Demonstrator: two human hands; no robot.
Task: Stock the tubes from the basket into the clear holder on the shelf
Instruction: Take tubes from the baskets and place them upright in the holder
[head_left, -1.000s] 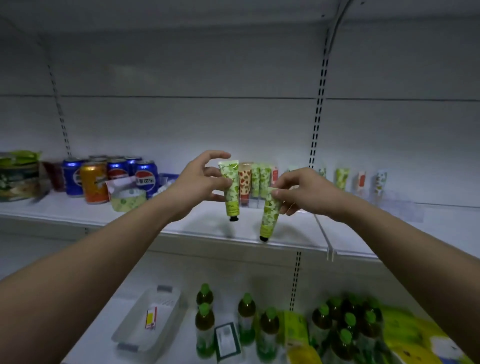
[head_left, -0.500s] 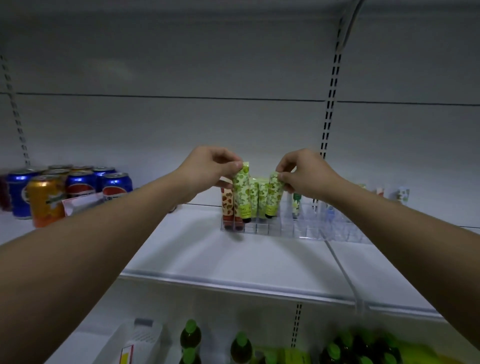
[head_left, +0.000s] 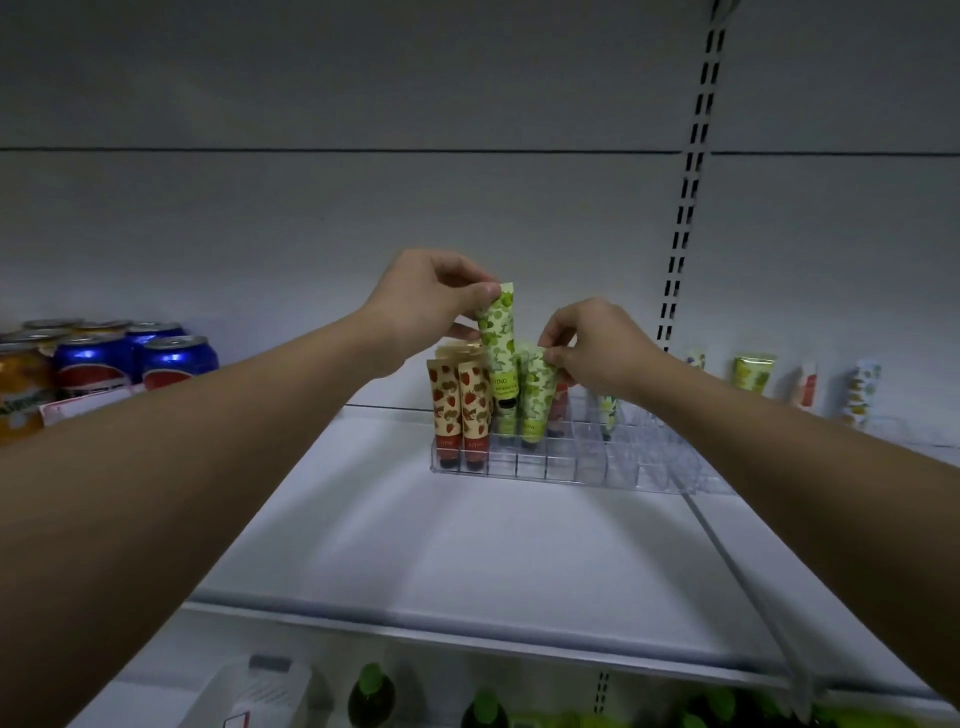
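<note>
A wide white metal shelf (head_left: 467, 561) is being shown across the middle of the frame, with a slotted black-and-white upright (head_left: 688, 171) running down the upper right. At the far left edge, blue and red soda cans (head_left: 176, 361) and an orange can (head_left: 15, 395) are being kept in a cluster; their logos are too blurred to be read. Along the bottom edge, dark bottles with green caps (head_left: 371, 699) are being stored on the lower level.

At centre, a clear plastic compartmented holder (head_left: 550, 470) is being kept on the shelf. Two cream tubes printed with red strawberries (head_left: 460, 410) are being held upright, cap down, in its left front slots; the letters on their lower bands are being shown too small to read. Further patterned tubes (head_left: 753, 376) are being displayed at the right, well apart.

A light-green leaf-patterned tube (head_left: 500, 340), lettered "TING" near its black cap, is being pinched at its crimped top by the curled thumb and fingers of the left hand (head_left: 426, 304), above the holder's slots. A second green leaf-patterned tube (head_left: 535, 400), with its cap end already down in a slot of the holder, is being gripped at its top between the bent thumb and fingertips of the right hand (head_left: 597, 345).
</note>
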